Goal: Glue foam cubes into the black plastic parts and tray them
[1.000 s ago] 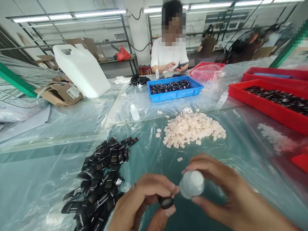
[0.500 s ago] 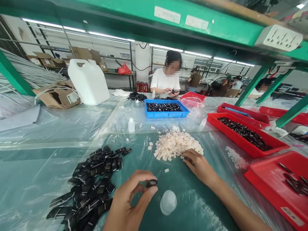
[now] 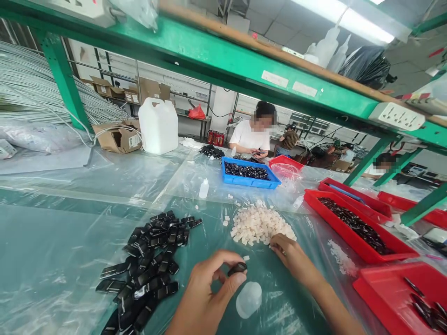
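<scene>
My left hand (image 3: 204, 295) pinches a small black part (image 3: 237, 268) between thumb and forefinger, held just above the plastic-covered table. My right hand (image 3: 291, 256) reaches forward and its fingertips rest at the near edge of a heap of small whitish square pieces (image 3: 258, 225); whether it holds one is hidden. A small translucent bottle (image 3: 248, 299) lies on the table between my hands. A pile of black parts (image 3: 150, 260) spreads out to the left of my left hand.
A blue tray (image 3: 249, 173) of black parts and a person in a white shirt (image 3: 252, 137) are across the table. Red trays (image 3: 356, 228) line the right side. A white jerrycan (image 3: 158, 125), a cardboard box (image 3: 118, 137) and a small dropper bottle (image 3: 203, 188) stand farther back. A green shelf beam (image 3: 244, 56) runs overhead.
My right hand put down the translucent bottle and moved forward to the whitish heap. My left hand kept the black part. The view tilted upward.
</scene>
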Tool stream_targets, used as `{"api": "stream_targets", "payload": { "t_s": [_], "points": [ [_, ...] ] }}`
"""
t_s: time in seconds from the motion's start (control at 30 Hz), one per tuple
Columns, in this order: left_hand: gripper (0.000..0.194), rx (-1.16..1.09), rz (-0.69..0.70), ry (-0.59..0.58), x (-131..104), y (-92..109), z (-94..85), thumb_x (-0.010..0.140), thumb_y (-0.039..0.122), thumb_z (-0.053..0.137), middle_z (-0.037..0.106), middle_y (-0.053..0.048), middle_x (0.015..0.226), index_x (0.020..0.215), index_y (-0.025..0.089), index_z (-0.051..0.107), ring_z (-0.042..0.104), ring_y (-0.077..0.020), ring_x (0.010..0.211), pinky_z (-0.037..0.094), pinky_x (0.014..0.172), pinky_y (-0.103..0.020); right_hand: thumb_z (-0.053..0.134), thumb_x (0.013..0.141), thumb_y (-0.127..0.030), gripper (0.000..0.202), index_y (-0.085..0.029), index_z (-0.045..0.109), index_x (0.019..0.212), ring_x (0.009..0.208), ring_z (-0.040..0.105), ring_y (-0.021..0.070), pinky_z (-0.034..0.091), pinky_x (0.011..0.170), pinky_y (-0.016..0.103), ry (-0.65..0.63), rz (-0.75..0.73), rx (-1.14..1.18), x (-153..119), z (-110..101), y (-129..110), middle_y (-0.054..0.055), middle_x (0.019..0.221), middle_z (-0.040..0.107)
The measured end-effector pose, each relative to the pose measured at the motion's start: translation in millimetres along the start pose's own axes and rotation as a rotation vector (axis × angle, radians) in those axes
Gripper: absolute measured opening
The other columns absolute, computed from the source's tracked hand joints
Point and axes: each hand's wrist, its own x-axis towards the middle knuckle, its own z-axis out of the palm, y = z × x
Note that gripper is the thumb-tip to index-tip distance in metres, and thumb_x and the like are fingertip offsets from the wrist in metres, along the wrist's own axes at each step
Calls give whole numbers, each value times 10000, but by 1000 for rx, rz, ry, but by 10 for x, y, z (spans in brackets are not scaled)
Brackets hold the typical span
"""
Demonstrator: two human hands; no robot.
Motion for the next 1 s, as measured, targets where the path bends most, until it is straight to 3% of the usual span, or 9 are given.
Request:
{"api": "stream_targets", "payload": {
  "t_s": [0.2, 0.3, 0.4, 0.53, 0.77, 1.0],
  "points": [
    [183, -41, 77, -39, -20, 10, -14, 960, 467, 621, 742, -7, 916, 970, 350, 761, 595, -154, 630, 525, 602, -242, 605, 1052, -366, 227, -160, 670, 983, 763, 655, 140, 580, 721, 311, 69, -27, 92, -29, -173, -205, 16, 922, 683],
    [212, -57, 111, -54, -29, -2, 5, 975, 462, 596, 710, -13, 885, 984, 308, 742, 598, -150, 657, 531, 579, -220, 591, 1058, -355, 200, -176, 661, 1003, 789, 678, 149, 583, 697, 284, 195, -52, 207, -145, -337, -618, 23, 941, 697],
    [214, -51, 147, -82, -50, -11, 31, 988, 442, 578, 633, 6, 810, 970, 274, 709, 577, -133, 646, 491, 539, -194, 634, 1028, -284, 43, -256, 666, 1019, 828, 695, 143, 580, 720, 230, 283, -130, 326, -275, -422, -1166, -3, 965, 709],
    [230, -31, 179, -130, -80, 8, 41, 1016, 427, 544, 520, 44, 734, 909, 246, 639, 526, -103, 593, 428, 531, -186, 683, 977, -194, 149, -323, 683, 1051, 829, 701, 137, 564, 734, 210, 319, -189, 423, -330, -364, -1637, -33, 946, 714],
    [243, -26, 170, -163, -100, 5, 47, 1045, 426, 500, 450, 70, 695, 927, 236, 594, 475, -83, 515, 398, 536, -204, 671, 975, -184, 129, -300, 704, 1021, 787, 682, 137, 549, 694, 213, 370, -124, 476, -301, -244, -1688, -12, 931, 690],
    [240, -4, 205, -130, -110, 1, 42, 1050, 366, 465, 441, 52, 719, 872, 233, 555, 435, -124, 617, 316, 563, -243, 635, 981, -99, 187, -274, 680, 1029, 838, 664, 136, 509, 747, 232, 341, -101, 436, -347, -250, -1874, 16, 984, 655]
  ]
}}
